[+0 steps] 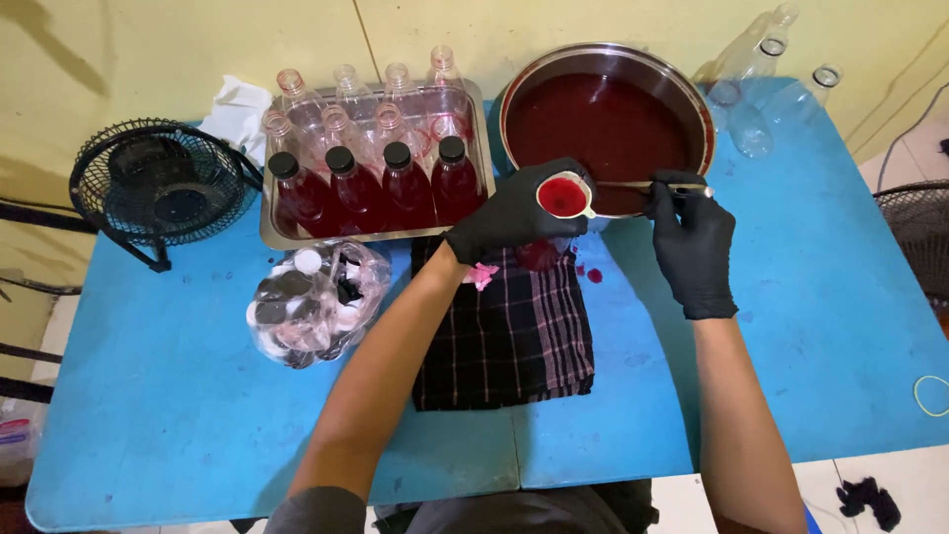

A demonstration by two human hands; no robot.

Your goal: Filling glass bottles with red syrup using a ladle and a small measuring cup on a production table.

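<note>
On blue table (pixel 178 396), near its far edge: left hand (pixel 509 213), black-gloved, fingers curled tight around a small funnel (pixel 565 195) full of red liquid, held over a bottle (pixel 539 254) standing on a dark plaid cloth (pixel 504 336). Bottle mostly hidden under the hand; red shows through its lower part. Right hand (pixel 692 237), also black-gloved, pinched shut on the handle of a metal ladle (pixel 643 185); handle lies level, pointing toward funnel, bowl end hidden behind funnel rim. Just behind both hands, a round metal pan (pixel 605 124) holding dark red liquid. Red drips on table between cloth and right wrist. To the left, metal tray (pixel 272 232) with 4 capped bottles filled red in front row, uncapped clear bottles behind. Clear bag of bottle caps (pixel 311 302) in front of tray, beside left forearm. Small black fan (pixel 158 188) at left edge. Empty clear bottles (pixel 761 79) lying at far right corner.
</note>
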